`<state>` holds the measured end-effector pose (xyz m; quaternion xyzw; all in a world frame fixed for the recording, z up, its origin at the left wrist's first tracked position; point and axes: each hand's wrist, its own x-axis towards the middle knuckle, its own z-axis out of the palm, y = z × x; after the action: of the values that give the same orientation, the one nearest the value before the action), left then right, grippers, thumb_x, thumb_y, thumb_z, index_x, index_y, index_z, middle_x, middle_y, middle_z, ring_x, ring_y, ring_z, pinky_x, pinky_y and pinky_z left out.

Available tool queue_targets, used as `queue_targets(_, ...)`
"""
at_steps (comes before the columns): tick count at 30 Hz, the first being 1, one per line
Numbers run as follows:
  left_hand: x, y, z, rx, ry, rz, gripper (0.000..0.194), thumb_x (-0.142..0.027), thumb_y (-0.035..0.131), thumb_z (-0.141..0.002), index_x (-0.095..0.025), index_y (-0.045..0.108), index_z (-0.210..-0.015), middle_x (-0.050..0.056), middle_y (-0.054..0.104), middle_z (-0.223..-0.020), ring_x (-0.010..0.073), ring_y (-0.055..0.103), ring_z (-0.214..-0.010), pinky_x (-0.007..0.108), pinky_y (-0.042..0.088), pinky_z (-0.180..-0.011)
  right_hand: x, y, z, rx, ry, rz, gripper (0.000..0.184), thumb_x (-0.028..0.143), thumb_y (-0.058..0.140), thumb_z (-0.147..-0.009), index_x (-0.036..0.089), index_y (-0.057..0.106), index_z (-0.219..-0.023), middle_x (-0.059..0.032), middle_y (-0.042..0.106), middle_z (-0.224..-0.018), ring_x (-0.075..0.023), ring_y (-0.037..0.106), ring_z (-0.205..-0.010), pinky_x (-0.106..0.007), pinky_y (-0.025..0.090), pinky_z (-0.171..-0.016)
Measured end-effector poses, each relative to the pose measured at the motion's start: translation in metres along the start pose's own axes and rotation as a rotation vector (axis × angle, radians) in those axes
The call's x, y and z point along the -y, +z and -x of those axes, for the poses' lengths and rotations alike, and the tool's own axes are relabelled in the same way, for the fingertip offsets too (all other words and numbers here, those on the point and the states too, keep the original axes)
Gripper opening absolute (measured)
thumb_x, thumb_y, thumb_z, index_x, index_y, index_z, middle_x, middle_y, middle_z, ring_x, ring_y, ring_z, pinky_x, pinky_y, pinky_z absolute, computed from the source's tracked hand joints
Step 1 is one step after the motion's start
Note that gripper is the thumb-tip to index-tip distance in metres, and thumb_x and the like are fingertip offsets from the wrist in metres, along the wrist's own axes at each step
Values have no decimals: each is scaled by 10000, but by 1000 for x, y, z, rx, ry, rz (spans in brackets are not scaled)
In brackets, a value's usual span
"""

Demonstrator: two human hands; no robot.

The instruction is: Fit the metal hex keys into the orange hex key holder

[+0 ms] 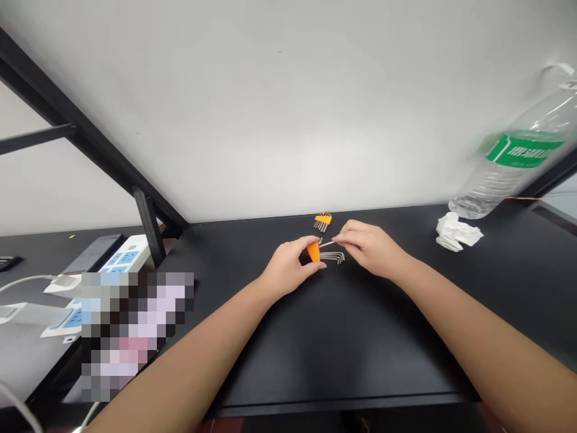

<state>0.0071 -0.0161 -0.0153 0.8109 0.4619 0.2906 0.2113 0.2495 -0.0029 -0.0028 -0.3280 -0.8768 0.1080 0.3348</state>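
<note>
- Head view: both bare arms reach in over the black table [342,337], the hands meeting near its far edge by the white wall [279,108].
- Left hand [288,267] is curled, thumb and fingers pinching an orange holder [313,252] just above the tabletop.
- A fan of hex keys [333,257] sticks out of that holder to the right, lying low over the table.
- Right hand [367,246] is closed in a fingertip pinch on one thin key [327,244], which points left toward the holder.
- Just behind the hands, a second set [323,221] with its own orange holder lies on the table, untouched.
- Far right: a crumpled tissue [456,231] on the table, a clear bottle [509,162] with a green label right beside it.
- Far left: a white power strip [118,260] on the neighbouring surface, past a black frame post [148,231].
</note>
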Motion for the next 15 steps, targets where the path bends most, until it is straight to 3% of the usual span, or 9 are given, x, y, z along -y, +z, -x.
queue_targets(4,-4,1,3,61,62,99,577,-380,788,-802,-262,556,-1317,37,719,-1206,232,698,-1073,370,549,-964,14,10,0,64,16,-66,230,121,513,-945,226,688,-1051,-58,604,-979,-147,589,-751,-290,500,-662)
queue_targets(9,-3,1,2,45,55,153,536,-325,752,-840,-283,545,-1333,22,700,-1217,214,682,-1065,356,546,-959,18,22,0,103,124,-153,362,30,512,-826,226,551,-1128,-94,541,-1191,-161,594,-834,-301,521,-696)
queue_targets(11,-1,1,1,16,71,142,567,-323,742,-851,-284,537,-1378,36,688,-1210,214,668,-1055,355,544,-946,11,22,0,93,175,-105,362,20,511,-788,219,534,-1089,-85,551,-1157,-179,591,-878,-314,516,-731)
queue_targets(15,4,2,-1,-40,88,85,561,-301,636,-937,-325,477,-1474,20,659,-1009,161,628,-863,318,544,-824,-12,16,1,137,314,73,226,69,536,-795,203,602,-965,-49,602,-991,-171,577,-796,-313,479,-726)
